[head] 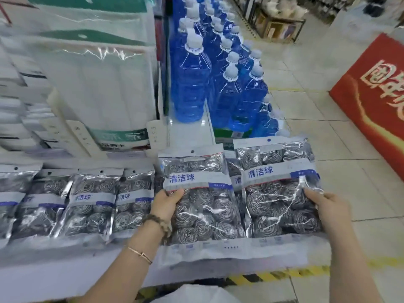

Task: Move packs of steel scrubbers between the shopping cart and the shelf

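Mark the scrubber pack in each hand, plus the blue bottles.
left scrubber pack [197,212], head view, steel coils below its label.
right scrubber pack [277,206], head view, coils below its label.
blue bottles [190,88], head view, body of the front-left bottle.

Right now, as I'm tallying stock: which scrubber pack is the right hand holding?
The rightmost pack, at the row's aisle end: the right hand grips its right edge. The left hand holds the next front pack; packs further left lie untouched.

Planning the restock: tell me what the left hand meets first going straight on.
The left hand grips a steel scrubber pack; beyond it, probably the blue bottles, though depth is unclear.
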`<state>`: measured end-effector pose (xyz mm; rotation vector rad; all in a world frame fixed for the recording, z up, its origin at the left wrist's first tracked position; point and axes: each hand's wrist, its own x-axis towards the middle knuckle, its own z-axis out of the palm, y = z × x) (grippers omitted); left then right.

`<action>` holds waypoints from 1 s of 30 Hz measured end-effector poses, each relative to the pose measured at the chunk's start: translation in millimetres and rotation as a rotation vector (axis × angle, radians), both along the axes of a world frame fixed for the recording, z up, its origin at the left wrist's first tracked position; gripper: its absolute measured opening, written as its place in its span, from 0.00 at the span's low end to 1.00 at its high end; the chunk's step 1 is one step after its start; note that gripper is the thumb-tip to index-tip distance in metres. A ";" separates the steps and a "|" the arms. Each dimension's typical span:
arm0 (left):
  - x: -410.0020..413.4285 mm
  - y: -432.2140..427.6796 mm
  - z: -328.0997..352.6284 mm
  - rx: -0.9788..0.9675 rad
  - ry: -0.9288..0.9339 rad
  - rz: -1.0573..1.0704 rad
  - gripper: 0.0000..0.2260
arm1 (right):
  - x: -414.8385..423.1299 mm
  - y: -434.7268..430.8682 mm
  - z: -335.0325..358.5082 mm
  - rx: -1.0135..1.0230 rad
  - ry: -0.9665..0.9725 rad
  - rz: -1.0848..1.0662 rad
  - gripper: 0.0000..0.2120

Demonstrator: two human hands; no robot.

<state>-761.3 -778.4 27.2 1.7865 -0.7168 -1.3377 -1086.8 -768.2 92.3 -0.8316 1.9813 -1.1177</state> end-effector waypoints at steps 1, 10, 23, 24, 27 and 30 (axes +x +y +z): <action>-2.5 -0.4 -0.2 0.003 -0.003 0.017 0.07 | -5.1 -4.9 0.9 0.006 0.014 0.033 0.15; -24.8 4.9 2.5 -0.085 -0.511 -0.004 0.23 | -33.4 -30.2 -8.2 0.091 -0.110 0.132 0.06; -82.4 -2.0 0.5 -0.063 -1.161 -0.702 0.30 | -15.6 -23.0 -45.4 0.213 0.169 0.312 0.16; -83.2 -2.5 -0.9 -0.056 -1.177 -0.706 0.30 | -15.4 -23.5 -45.3 0.224 0.263 0.325 0.18; -83.7 -2.6 -3.3 -0.046 -1.223 -0.728 0.32 | -8.9 -25.5 -47.1 0.183 0.532 0.397 0.26; -85.9 -3.0 -1.7 -0.042 -1.250 -0.738 0.34 | 5.7 -31.0 -47.5 0.144 0.868 0.556 0.31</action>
